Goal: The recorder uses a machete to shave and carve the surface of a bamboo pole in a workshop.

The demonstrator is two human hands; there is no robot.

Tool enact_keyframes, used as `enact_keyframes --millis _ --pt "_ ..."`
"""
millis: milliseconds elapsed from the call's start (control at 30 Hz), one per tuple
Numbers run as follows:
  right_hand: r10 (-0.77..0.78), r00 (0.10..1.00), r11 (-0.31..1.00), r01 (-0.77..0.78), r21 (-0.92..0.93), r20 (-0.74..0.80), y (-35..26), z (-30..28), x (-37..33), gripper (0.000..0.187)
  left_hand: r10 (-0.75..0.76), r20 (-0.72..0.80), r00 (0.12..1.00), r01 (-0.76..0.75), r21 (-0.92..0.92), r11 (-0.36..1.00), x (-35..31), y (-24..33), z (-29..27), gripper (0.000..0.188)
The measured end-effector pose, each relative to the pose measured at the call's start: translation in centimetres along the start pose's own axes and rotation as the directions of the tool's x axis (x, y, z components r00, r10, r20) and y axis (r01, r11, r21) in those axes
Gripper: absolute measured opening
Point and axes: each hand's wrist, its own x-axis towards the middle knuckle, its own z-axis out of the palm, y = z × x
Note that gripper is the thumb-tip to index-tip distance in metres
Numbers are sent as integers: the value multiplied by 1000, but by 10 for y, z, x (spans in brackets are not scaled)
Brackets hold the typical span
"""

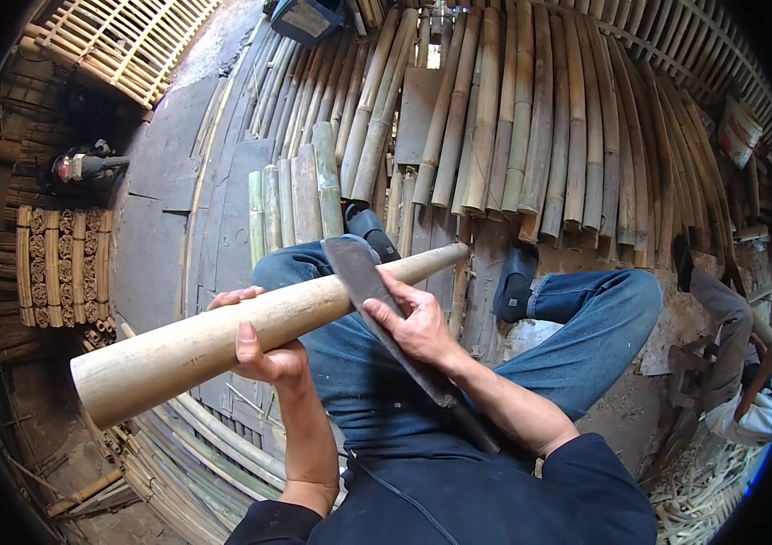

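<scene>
A long, pale bamboo pole (213, 341) lies slantwise across my lap, its thick end at the lower left and its thin end toward the upper right. My left hand (268, 350) cradles it from below, with fingers and thumb wrapped partly round it. My right hand (418, 322) grips a wide, dark machete (363, 277) partway along the blade, thumb on its near face. The blade lies across the bamboo toward its thin end, and its dark handle (474, 425) runs back beneath my right forearm. Where the edge meets the bamboo cannot be made out.
Rows of bamboo poles (486, 118) lie ahead, with short cut pieces (291, 204) nearer. More strips (195, 454) lie at lower left. Bundled sticks (64, 268) stand at left, below a lattice frame (123, 45). Another person (740, 354) sits at right, by shavings (704, 509).
</scene>
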Motion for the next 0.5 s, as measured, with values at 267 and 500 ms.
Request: enact_keyframes --millis 267,500 --pt "141 974 973 -168 -155 -175 49 -52 20 74 -136 143 980 162 -186 969 14 6 -13 63" --pt "180 972 952 -211 -223 -151 47 -45 24 70 -106 8 994 106 -109 988 8 1 -19 59"
